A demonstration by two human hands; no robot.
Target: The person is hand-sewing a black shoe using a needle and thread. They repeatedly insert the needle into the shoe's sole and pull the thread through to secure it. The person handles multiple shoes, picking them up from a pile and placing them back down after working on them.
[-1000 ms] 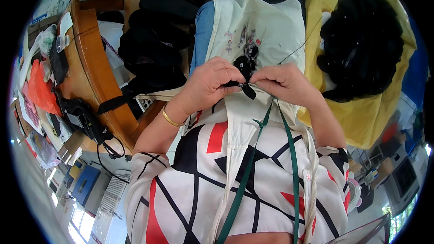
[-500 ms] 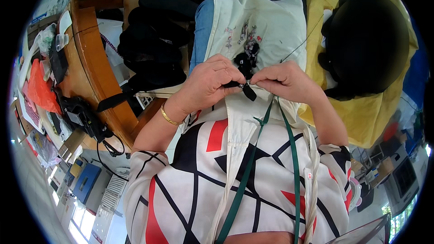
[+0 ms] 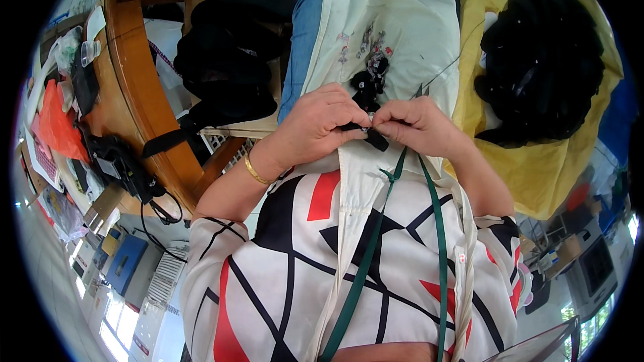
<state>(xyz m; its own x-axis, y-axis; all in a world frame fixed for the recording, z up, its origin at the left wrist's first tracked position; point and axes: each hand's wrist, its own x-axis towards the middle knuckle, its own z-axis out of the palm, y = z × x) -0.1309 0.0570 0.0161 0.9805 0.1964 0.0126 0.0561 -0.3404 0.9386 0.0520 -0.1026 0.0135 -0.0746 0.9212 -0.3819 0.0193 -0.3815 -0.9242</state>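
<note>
My left hand (image 3: 327,121) is closed, thumb and fingers pinching a small black fabric piece (image 3: 377,139) whose end hangs below the fingertips. Against it, my right hand (image 3: 414,123) pinches at the same spot, its fingertips touching or almost touching the left ones. What lies between the right fingers is too small to make out. Pointed metal tips like those of scissors (image 3: 422,90) jut out past the right knuckles; whether the hand holds them is hidden. Just beyond the hands, a bunch of small black and patterned pieces (image 3: 367,87) rests on the white apron (image 3: 416,33) over my lap.
A yellow cloth-lined container (image 3: 530,184) at right holds a heap of black pieces (image 3: 543,60). Black padded pieces (image 3: 228,60) are piled on a cardboard box at left, beside a wooden chair or frame (image 3: 137,94). Green apron ties (image 3: 437,228) hang down my front.
My right hand has moved slightly left, bringing its fingertips closer to the left ones. The metal tips beyond it show more plainly. The view has shifted a little.
</note>
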